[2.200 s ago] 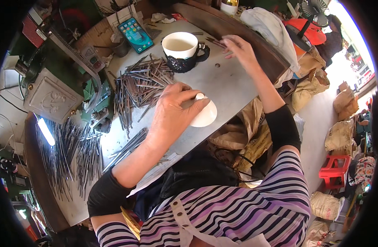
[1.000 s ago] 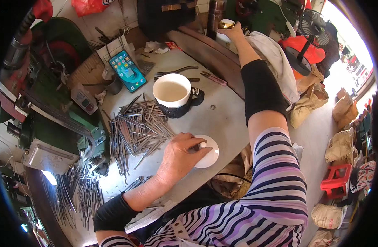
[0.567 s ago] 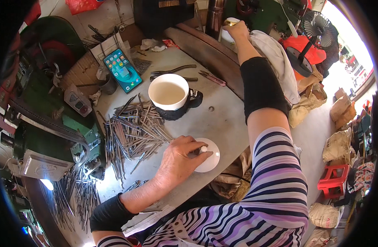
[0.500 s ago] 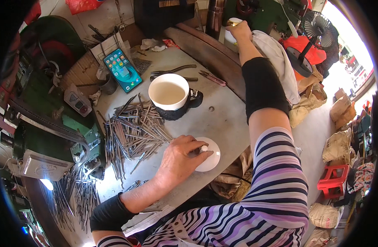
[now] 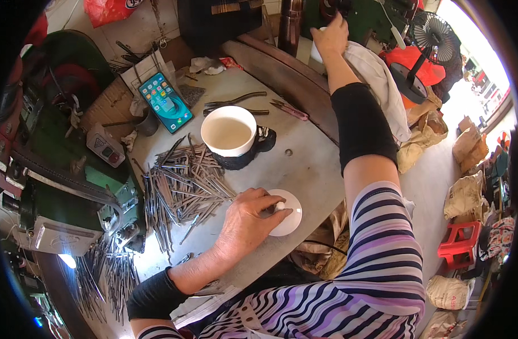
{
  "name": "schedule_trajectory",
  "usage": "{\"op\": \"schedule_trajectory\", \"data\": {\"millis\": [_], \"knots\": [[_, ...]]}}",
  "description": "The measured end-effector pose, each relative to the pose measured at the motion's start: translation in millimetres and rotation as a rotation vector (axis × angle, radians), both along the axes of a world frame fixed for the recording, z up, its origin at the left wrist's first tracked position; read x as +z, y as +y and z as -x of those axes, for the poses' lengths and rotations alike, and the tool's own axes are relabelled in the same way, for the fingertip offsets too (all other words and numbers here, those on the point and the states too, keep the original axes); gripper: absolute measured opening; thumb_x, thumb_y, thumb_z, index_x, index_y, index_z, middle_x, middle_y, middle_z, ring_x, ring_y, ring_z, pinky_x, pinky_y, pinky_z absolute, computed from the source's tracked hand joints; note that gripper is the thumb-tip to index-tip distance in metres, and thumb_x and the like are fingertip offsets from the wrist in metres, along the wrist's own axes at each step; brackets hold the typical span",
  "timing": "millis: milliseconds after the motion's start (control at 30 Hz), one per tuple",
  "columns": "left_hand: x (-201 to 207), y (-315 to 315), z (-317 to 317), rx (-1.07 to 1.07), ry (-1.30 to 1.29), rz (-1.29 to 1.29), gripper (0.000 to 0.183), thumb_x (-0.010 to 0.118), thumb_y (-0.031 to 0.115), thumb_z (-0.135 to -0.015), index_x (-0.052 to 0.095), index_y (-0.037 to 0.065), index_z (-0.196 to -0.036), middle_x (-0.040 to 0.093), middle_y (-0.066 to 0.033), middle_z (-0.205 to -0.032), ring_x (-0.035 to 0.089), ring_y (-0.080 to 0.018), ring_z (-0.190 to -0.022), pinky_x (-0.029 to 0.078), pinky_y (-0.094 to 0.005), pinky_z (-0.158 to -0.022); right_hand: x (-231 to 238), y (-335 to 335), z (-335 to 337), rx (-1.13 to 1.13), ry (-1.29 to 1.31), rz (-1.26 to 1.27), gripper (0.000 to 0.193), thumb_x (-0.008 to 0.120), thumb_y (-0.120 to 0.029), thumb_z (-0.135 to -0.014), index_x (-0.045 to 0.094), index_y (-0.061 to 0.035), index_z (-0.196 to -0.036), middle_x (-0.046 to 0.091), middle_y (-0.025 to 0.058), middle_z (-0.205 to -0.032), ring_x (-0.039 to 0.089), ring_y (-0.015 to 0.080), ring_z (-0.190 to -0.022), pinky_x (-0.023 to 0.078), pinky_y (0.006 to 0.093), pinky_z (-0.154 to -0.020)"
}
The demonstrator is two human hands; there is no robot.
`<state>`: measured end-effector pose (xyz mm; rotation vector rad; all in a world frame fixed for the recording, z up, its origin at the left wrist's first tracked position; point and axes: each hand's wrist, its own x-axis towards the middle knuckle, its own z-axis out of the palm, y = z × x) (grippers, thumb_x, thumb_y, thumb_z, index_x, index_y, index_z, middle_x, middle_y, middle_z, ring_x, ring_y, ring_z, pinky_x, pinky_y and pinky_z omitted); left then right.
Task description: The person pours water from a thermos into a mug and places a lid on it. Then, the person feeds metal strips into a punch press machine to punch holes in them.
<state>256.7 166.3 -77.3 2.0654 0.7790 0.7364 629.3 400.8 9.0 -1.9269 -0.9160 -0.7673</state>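
My left hand point(image 5: 247, 217) pinches the small knob of a round white lid point(image 5: 291, 221), which lies on the table's near edge. Just beyond, a white cup point(image 5: 229, 131) in a dark outer cover stands uncovered, with pale liquid inside. My right arm stretches to the far right. There my right hand point(image 5: 331, 39) curls, thumb and fingers apart, over the top of a white object point(image 5: 316, 54); what it grips is mostly hidden. Left of the cup lies a heap of thin metal rods point(image 5: 185, 181).
A phone point(image 5: 166, 103) leans behind the rods. Pliers point(image 5: 236, 100) and a pink-handled tool point(image 5: 290, 109) lie past the cup. Green machinery point(image 5: 101, 175) lines the left. A fan point(image 5: 434, 38) and cloth point(image 5: 377, 79) are at right; a red stool point(image 5: 459, 244) stands beyond.
My right hand has turned, its fingers swinging upward, and now covers the yellow-and-white top seen before. My left hand and the lid have stayed put.
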Motion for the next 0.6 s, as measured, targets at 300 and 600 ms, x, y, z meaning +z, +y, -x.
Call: {"op": "schedule_trajectory", "data": {"millis": [300, 600], "knots": [[-4, 7, -5, -0.017, 0.012, -0.007, 0.022, 0.076, 0.017, -0.074, 0.072, 0.004, -0.092, 0.062, -0.0126, -0.08, 0.061, -0.0279, -0.074, 0.049, -0.036, -0.067, -23, 66, -12, 0.504, -0.091, 0.366, 0.064, 0.068, -0.02, -0.078, 0.046, -0.0114, -0.137, 0.048, 0.0269, -0.133, 0.034, 0.0389, -0.134, 0.033, 0.0398, -0.111], [-7, 12, -7, -0.018, 0.024, -0.013, 0.021, 0.076, 0.015, -0.073, 0.072, 0.006, -0.091, 0.062, -0.0122, -0.081, 0.061, -0.0295, -0.074, 0.049, -0.0374, -0.066, -21, 90, -14, 0.41, -0.029, 0.42, 0.074, 0.071, -0.019, -0.077, 0.036, -0.0127, -0.142, 0.02, 0.0225, -0.151, 0.03, 0.0459, -0.133, 0.035, 0.047, -0.109]]}}
